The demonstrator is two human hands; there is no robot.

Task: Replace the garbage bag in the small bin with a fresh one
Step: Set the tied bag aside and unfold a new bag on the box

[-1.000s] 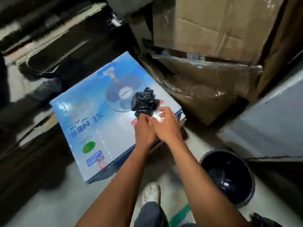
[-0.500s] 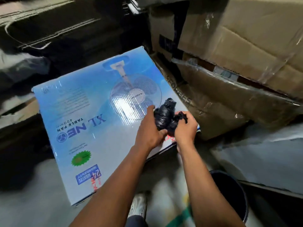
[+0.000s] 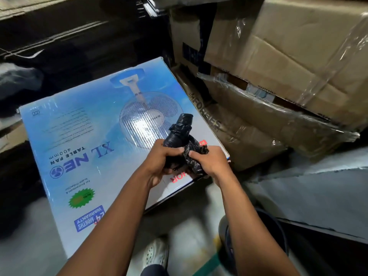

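Note:
A black roll of garbage bags [image 3: 182, 129] is held up over the near right corner of a blue table fan box [image 3: 83, 140]. My left hand [image 3: 159, 162] grips the lower part of the roll. My right hand [image 3: 209, 163] pinches a crumpled loose end of black plastic beside it. The small dark bin [image 3: 278, 236] stands on the floor at the lower right, mostly hidden behind my right forearm.
Large brown cardboard boxes [image 3: 288, 56] wrapped in clear film are stacked at the right and back. A grey slab [image 3: 318, 192] lies at the right, above the bin. My white shoe [image 3: 156, 253] is on the grey floor below. Dark stacked items fill the left.
The view has shifted closer to the fan box. Both hands have lifted the roll off the box, and the bin has slid mostly out of sight behind my right arm.

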